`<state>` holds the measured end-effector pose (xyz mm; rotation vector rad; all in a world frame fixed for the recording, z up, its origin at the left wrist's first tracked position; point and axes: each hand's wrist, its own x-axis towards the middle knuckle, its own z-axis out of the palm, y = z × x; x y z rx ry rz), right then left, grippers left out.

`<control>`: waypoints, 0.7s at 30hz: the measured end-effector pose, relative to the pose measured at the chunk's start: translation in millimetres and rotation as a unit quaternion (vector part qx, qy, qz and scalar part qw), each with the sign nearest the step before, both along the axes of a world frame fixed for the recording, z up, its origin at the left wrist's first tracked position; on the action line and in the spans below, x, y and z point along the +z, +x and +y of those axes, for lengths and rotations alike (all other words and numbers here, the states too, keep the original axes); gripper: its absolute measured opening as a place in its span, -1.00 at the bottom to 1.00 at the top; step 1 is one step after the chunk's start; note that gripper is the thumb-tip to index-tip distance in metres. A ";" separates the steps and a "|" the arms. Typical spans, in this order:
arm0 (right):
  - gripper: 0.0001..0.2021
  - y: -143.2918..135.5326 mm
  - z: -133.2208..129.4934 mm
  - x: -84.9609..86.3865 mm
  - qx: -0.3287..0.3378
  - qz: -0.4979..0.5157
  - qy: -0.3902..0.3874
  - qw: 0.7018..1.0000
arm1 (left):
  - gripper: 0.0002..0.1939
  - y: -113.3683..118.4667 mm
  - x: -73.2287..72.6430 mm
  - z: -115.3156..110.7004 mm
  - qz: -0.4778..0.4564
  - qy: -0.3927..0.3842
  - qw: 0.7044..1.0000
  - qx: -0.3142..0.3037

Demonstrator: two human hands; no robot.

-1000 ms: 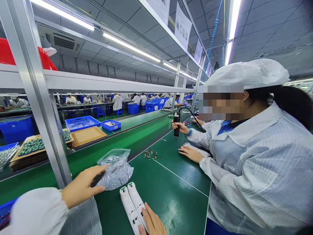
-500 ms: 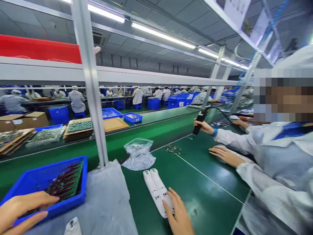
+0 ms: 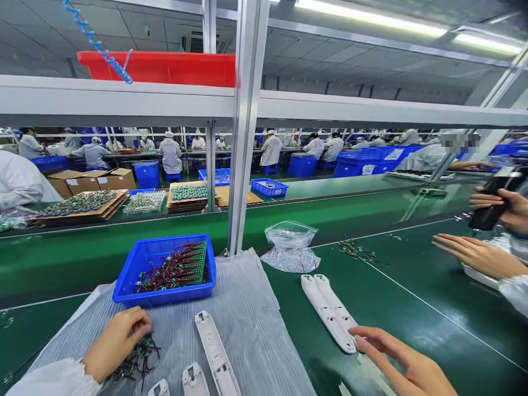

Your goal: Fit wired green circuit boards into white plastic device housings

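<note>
My left hand (image 3: 117, 340) is over a small heap of circuit boards with dark red and black wires (image 3: 142, 355) on the grey mat. Its fingers are bent together; what they pinch, if anything, is hidden. My right hand (image 3: 406, 360) has thumb and fingers apart at the near end of two white plastic shells (image 3: 330, 313), which lie side by side on the green bench. Its fingertips are at the shells' edge, without gripping them. Between my hands lie a long white shell (image 3: 216, 352) and two more partly seen white shells (image 3: 194, 380).
A blue tray (image 3: 165, 300) of wired boards stands behind my left hand. Beside the metal post (image 3: 243, 165) lies a clear plastic bag (image 3: 291, 256), with loose wired boards (image 3: 357, 250) farther right. At the right edge, a co-worker's hand (image 3: 487, 256) is near a black handheld tool (image 3: 489, 209).
The view has swung left. My left hand has moved from the blue tray to the heap on the mat, its fingers now bent together. My right hand has stayed by the paired shells.
</note>
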<state>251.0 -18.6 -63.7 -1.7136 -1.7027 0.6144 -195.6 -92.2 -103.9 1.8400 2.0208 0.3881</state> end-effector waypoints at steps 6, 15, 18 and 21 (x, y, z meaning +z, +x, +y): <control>-0.69 -80.6 -19.5 33.3 0.123 -0.060 0.069 0.988 | -0.86 -1.7 -21.1 1.9 -0.034 -0.009 0.999 0.017; -0.81 -194.0 -25.2 -2.8 0.321 -0.093 0.028 0.942 | -0.87 -1.5 -7.5 -7.2 -0.054 0.068 0.996 0.032; -0.74 -216.1 -25.7 -23.2 0.314 -0.127 0.009 0.941 | -0.85 -6.4 -5.3 -10.6 -0.061 0.095 0.993 0.041; -0.60 -226.7 -26.3 -40.1 0.297 -0.140 0.011 0.944 | -0.83 -7.1 -5.2 -11.8 -0.065 0.119 0.990 0.042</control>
